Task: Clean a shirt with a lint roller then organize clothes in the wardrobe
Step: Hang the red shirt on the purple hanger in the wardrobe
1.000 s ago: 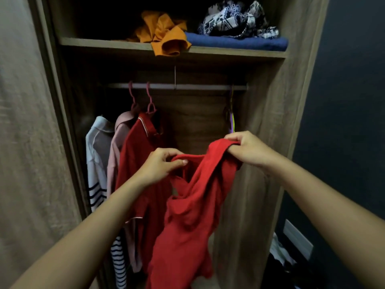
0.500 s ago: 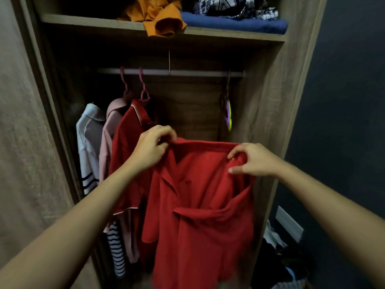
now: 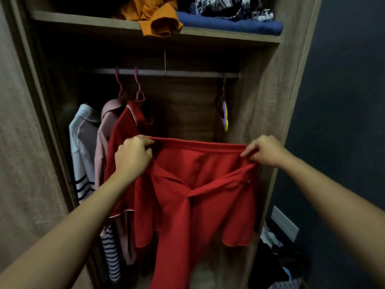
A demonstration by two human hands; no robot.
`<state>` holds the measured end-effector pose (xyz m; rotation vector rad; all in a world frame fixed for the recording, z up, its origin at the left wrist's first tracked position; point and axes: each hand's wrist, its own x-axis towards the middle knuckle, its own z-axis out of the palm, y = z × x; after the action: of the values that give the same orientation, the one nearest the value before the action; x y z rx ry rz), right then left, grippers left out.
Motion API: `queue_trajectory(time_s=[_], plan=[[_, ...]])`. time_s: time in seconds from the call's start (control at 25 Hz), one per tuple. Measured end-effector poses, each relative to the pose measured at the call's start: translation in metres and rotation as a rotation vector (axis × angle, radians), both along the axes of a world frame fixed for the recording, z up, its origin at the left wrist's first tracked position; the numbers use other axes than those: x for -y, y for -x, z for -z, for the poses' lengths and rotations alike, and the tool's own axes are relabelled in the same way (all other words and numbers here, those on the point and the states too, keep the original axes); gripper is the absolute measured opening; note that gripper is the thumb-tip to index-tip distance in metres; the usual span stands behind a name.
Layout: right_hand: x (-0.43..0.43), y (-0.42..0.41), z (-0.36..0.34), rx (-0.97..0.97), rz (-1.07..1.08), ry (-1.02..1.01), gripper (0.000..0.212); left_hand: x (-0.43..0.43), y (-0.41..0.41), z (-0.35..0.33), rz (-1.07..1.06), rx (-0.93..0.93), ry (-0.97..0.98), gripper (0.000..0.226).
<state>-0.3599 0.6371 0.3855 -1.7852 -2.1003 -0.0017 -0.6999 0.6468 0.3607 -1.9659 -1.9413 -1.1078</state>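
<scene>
An open wooden wardrobe (image 3: 260,113) fills the view. In front of it a red shirt (image 3: 200,195) is held spread by its top edge, hanging free. Behind it on the left hang a red piped top (image 3: 125,134), a pink garment (image 3: 104,130) and a white striped shirt (image 3: 83,147). The left hand (image 3: 133,155) and right hand (image 3: 264,151) each pinch a top corner. What may be hangers (image 3: 224,115) dangle at the rail's right end.

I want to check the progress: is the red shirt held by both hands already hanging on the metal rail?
No, the red shirt is stretched between the left hand and right hand, below the metal rail.
</scene>
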Motion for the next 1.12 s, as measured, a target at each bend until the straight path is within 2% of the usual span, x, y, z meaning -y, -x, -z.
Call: queue_trajectory(time_s=[0.12, 0.2, 0.32, 0.44, 0.64, 0.84, 1.0, 1.12], plan=[[-0.001, 0.006, -0.01, -0.015, -0.031, -0.013, 0.051, -0.006, -0.005, -0.007, -0.061, -0.041, 0.09, 0.032], [-0.006, 0.008, -0.018, -0.105, -0.069, -0.008, 0.054, -0.012, -0.013, -0.01, -0.032, -0.007, 0.128, 0.025], [-0.019, 0.012, -0.039, -0.268, -0.072, -0.022, 0.051, -0.02, -0.043, -0.015, 0.239, 0.179, 0.084, 0.018], [-0.025, 0.024, -0.048, -0.196, -0.094, -0.02, 0.046, -0.04, -0.09, -0.04, 0.383, 0.354, 0.061, 0.035], [-0.035, 0.015, -0.049, -0.079, -0.07, -0.025, 0.047, -0.151, -0.164, -0.067, 0.485, 0.623, 0.298, 0.044], [-0.041, -0.008, -0.055, -0.014, -0.067, -0.028, 0.047, -0.2, -0.213, -0.075, 0.447, 0.616, 0.361, 0.063], [-0.046, -0.023, -0.058, -0.018, -0.056, -0.03, 0.049, -0.212, -0.231, -0.084, 0.385, 0.54, 0.255, 0.043], [-0.049, -0.028, -0.055, -0.016, -0.048, -0.046, 0.051, -0.207, -0.23, -0.092, 0.317, 0.476, 0.148, 0.042]])
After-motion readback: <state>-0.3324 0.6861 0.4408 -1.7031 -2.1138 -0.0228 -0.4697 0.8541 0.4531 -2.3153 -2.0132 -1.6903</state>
